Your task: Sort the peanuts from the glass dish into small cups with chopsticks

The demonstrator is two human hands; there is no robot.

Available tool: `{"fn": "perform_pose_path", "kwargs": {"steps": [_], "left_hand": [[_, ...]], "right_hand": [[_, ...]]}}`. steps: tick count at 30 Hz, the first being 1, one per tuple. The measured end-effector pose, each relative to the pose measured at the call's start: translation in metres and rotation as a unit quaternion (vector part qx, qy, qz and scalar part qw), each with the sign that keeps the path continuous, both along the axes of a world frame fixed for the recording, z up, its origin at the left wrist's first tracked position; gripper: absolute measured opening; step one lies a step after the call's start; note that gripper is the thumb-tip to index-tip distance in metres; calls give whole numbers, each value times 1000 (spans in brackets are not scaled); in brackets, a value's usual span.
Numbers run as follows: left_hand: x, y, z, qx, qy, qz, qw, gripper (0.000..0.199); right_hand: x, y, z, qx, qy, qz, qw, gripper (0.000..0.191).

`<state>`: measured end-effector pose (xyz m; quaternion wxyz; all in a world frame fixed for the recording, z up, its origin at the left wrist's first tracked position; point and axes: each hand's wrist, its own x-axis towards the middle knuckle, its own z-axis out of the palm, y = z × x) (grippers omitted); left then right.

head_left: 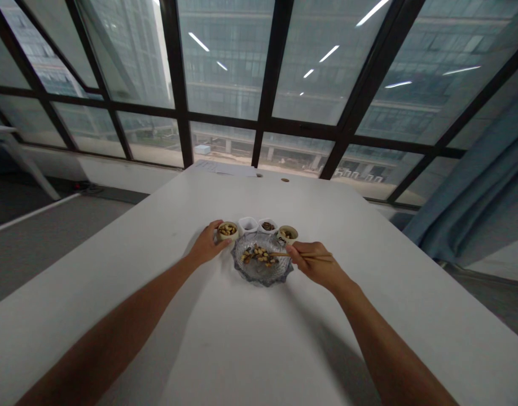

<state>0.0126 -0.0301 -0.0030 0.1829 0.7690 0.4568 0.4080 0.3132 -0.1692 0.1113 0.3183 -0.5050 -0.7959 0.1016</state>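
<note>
My left hand (206, 243) curls round the side of a small cream cup (228, 238) that holds pale nuts. In my right hand (316, 262) is a pair of wooden chopsticks (282, 254), their tips reaching into a clear scalloped glass bowl (263, 279). Mixed nuts and seeds (257, 255) lie in that bowl, mostly towards its far left side. Behind it stand a white cup (247, 224) with little visible inside and another white cup (267, 225) with dark seeds. A second cream cup (288, 233) with some contents stands at the right, close to my right fingers.
All of this stands on a white table (225, 338). Sheets of paper (229, 169) and a small round brown piece (285, 180) are at its far end, near the windows. A blue curtain (474, 175) hangs at the right.
</note>
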Motion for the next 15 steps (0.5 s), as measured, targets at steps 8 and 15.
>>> {"fn": "perform_pose_path", "kwargs": {"steps": [8, 15], "left_hand": [[1, 1, -2, 8, -12, -6, 1000, 68], [2, 0, 1, -1, -23, -16, 1000, 68]], "right_hand": [[5, -2, -2, -22, 28, -16, 999, 52], [13, 5, -9, -46, 262, -107, 958, 58]]}}
